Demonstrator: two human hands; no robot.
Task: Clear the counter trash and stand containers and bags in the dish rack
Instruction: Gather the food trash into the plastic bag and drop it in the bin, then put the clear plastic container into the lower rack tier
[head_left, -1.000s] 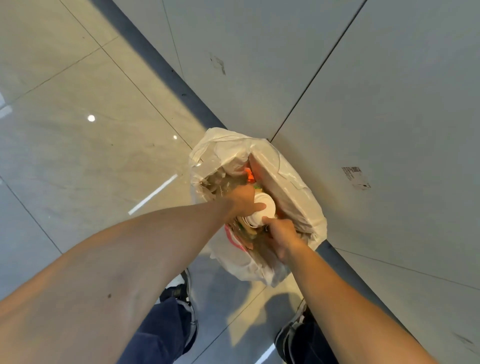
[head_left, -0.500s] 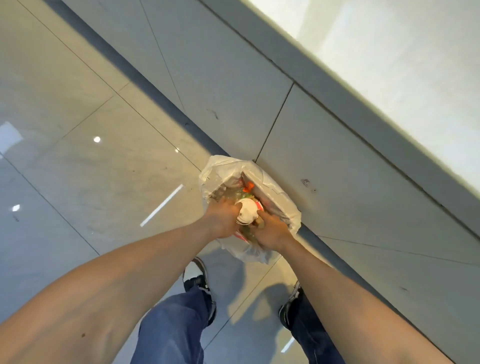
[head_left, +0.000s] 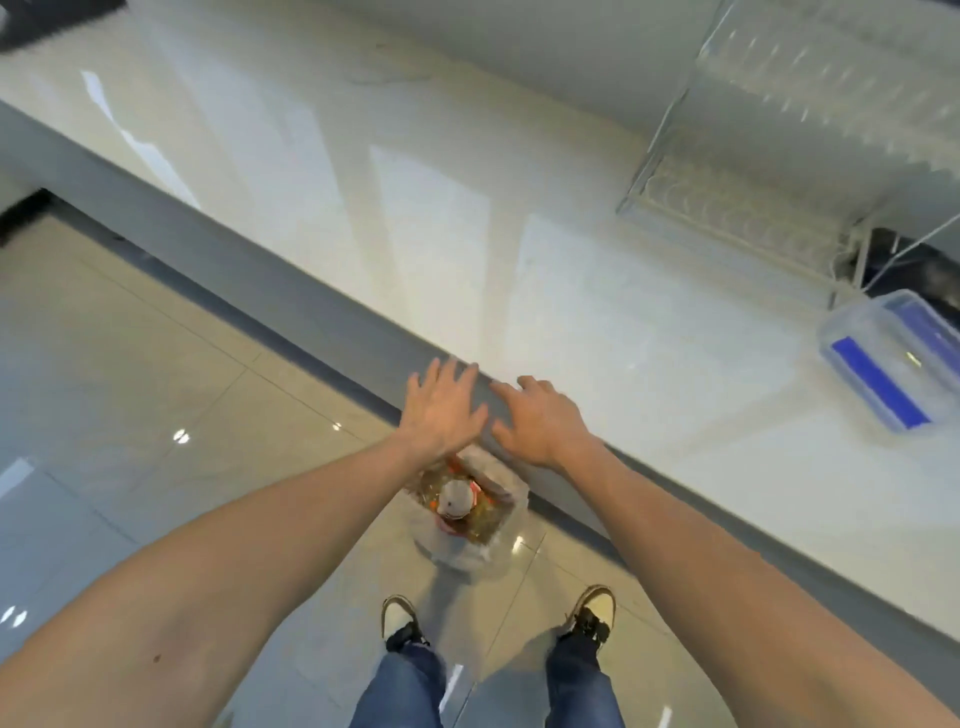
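Observation:
A white plastic trash bag (head_left: 467, 545) stands on the floor against the counter's base, filled with rubbish, a white cup (head_left: 456, 498) on top. My left hand (head_left: 441, 410) and my right hand (head_left: 540, 421) hover above it near the counter edge, fingers spread, holding nothing. On the white counter (head_left: 519, 249) a clear plastic container with a blue label (head_left: 891, 361) lies at the far right. A metal wire dish rack (head_left: 779, 171) stands at the back right, blurred.
The counter's grey front edge (head_left: 260, 280) runs diagonally across the view. Glossy floor tiles (head_left: 130, 389) spread to the left. My two shoes (head_left: 400, 618) stand just behind the bag. A dark object (head_left: 47, 21) sits at the top left corner.
Both hands have let go of the trash in the bag and lifted up with fingers spread. The view has risen from the bag to the counter, rack and container.

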